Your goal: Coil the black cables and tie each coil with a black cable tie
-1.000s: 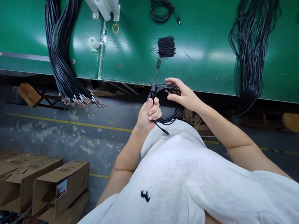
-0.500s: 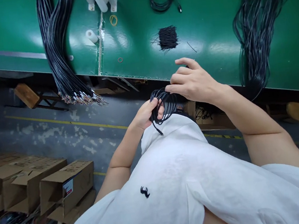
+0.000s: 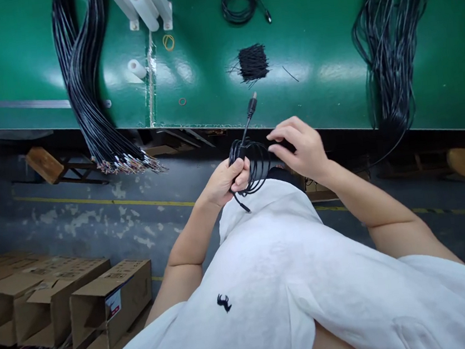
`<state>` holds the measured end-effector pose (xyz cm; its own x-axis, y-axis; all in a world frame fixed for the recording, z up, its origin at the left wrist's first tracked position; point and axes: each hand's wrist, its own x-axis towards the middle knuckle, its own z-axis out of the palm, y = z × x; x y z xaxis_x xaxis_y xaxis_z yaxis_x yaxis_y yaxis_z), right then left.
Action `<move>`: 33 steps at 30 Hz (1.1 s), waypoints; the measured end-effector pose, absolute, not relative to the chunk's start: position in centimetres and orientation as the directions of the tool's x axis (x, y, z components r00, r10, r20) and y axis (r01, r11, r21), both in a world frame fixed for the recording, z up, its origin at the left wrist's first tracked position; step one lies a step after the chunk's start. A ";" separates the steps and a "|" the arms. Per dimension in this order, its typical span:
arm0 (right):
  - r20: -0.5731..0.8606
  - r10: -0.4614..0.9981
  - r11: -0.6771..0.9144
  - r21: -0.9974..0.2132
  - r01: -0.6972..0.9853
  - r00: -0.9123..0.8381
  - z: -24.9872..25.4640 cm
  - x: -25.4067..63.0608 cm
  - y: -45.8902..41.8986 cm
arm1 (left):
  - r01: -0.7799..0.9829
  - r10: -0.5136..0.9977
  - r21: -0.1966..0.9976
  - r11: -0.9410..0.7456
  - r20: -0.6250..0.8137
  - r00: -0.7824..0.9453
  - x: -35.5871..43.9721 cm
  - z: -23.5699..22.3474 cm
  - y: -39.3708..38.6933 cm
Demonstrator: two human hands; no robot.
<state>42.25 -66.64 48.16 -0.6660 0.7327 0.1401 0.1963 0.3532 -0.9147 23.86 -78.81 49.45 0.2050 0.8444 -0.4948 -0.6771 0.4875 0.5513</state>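
Observation:
My left hand (image 3: 228,179) grips a coiled black cable (image 3: 261,163) in front of my waist, just short of the bench edge. One cable end with a plug (image 3: 252,105) sticks up from the coil towards the bench; the other end hangs below my fingers. To the right of the coil, my right hand (image 3: 300,149) is held with curved fingers, thumb and forefinger apart, and nothing shows between them. On the bench beyond lie a pile of short black ties (image 3: 253,62), a single loose tie (image 3: 290,74) and another coiled cable (image 3: 240,1).
The green bench (image 3: 317,36) carries a thick cable bundle (image 3: 89,73) hanging over its edge at left and another bundle (image 3: 389,39) at right. White rollers (image 3: 143,5) and rubber bands (image 3: 169,42) lie between. Cardboard boxes (image 3: 123,299) stand lower left.
My right hand has come away from the coil, lower and with its fingers more curled. The plug end now stands up out of the coil. My left hand keeps its grip.

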 end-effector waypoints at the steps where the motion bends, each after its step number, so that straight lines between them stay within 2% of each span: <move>1: 0.075 0.734 0.270 -0.945 0.188 -0.675 47.4 42.0 -66.7 | -0.660 0.838 0.550 0.511 -0.488 0.242 23.9 49.6 -78.7; 5: -0.152 0.573 -0.145 -0.986 0.083 -0.805 45.1 39.7 -66.4 | -0.576 0.812 0.573 0.582 -0.377 0.446 23.8 49.7 -78.0; 6: -0.189 0.568 -0.250 -0.967 0.051 -0.801 44.8 39.2 -66.2 | -0.567 0.824 0.600 0.564 -0.372 0.426 23.7 49.6 -77.7; 8: -0.253 0.612 -0.404 -0.915 -0.021 -0.750 44.5 38.9 -65.9 | -0.544 0.879 0.691 0.476 -0.390 0.275 23.2 49.0 -77.1; 10: -0.308 0.638 -0.491 -0.869 -0.064 -0.705 44.4 39.0 -65.4 | -0.485 0.914 0.780 0.395 -0.386 0.123 22.6 48.2 -76.5; 12: -0.353 0.609 -0.552 -0.831 -0.060 -0.710 44.2 39.3 -64.7 | -0.439 0.917 0.810 0.390 -0.386 0.102 22.4 47.5 -76.2; 17: -0.363 0.425 -0.678 -0.734 -0.027 -0.829 42.8 39.9 -62.1 | -0.519 0.878 0.728 0.448 -0.467 0.102 23.8 47.5 -75.1; 19: -0.336 0.353 -0.686 -0.728 0.002 -0.873 41.3 40.5 -60.4 | -0.556 0.863 0.708 0.435 -0.503 0.033 24.4 47.8 -74.2; 21: -0.384 0.359 -0.628 -0.773 0.085 -0.851 39.1 41.4 -57.9 | -0.590 0.844 0.701 0.400 -0.533 -0.061 24.6 47.9 -73.4; 22: -0.449 0.416 -0.567 -0.808 0.160 -0.791 37.7 41.9 -56.3 | -0.607 0.829 0.699 0.378 -0.548 -0.114 24.6 48.0 -73.1; 24: -0.546 0.619 -0.386 -0.837 0.387 -0.565 35.0 42.6 -52.5 | -0.635 0.785 0.699 0.328 -0.576 -0.229 24.4 48.0 -72.5; 26: -0.472 0.819 -0.189 -0.759 0.623 -0.326 32.6 42.9 -48.3 | -0.655 0.722 0.698 0.291 -0.609 -0.329 24.3 48.1 -72.2; 27: -0.405 0.876 -0.115 -0.703 0.702 -0.261 31.6 42.9 -46.3 | -0.665 0.688 0.692 0.280 -0.628 -0.363 24.3 48.1 -72.0; 29: -0.327 0.920 -0.039 -0.622 0.782 -0.214 30.1 42.7 -42.9 | -0.693 0.636 0.667 0.273 -0.665 -0.391 24.6 48.3 -71.7; 33: -0.387 0.898 -0.044 -0.552 0.833 -0.209 28.5 42.4 -39.7 | -0.747 0.593 0.622 0.234 -0.700 -0.397 25.5 48.9 -70.9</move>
<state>42.37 -39.69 28.53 -0.2088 0.8983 -0.3866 0.8330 -0.0438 -0.5516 25.55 -70.92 48.89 -0.3971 0.5930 -0.7004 -0.7473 0.2340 0.6219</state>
